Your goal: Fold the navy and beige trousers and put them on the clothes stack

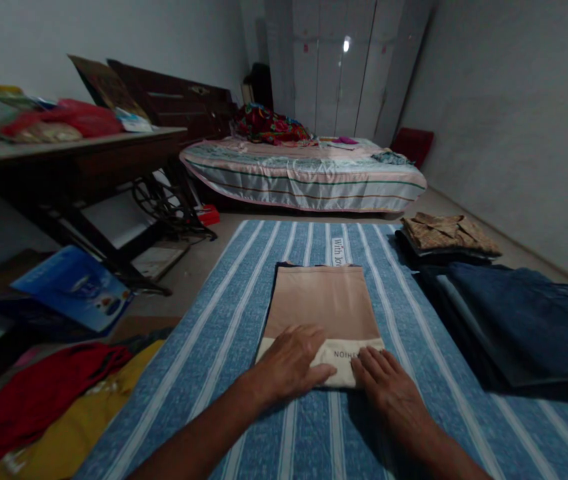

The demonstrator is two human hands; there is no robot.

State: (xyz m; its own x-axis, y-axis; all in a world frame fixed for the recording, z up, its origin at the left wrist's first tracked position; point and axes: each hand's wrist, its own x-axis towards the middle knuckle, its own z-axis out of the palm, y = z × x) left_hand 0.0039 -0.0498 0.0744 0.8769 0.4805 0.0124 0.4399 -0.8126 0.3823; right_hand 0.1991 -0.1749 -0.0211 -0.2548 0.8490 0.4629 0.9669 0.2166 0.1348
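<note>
1. Left hand (291,363) and right hand (389,387) press flat, fingers loosely spread, on the near edge of the folded tan garment (324,300), which lies mid striped mat (214,347).
2. Uneven pushing could skew its fold.

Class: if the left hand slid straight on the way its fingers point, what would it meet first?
Probably the right hand: the left hand lies flat on the garment, fingers aimed across its cream band toward it.
</note>
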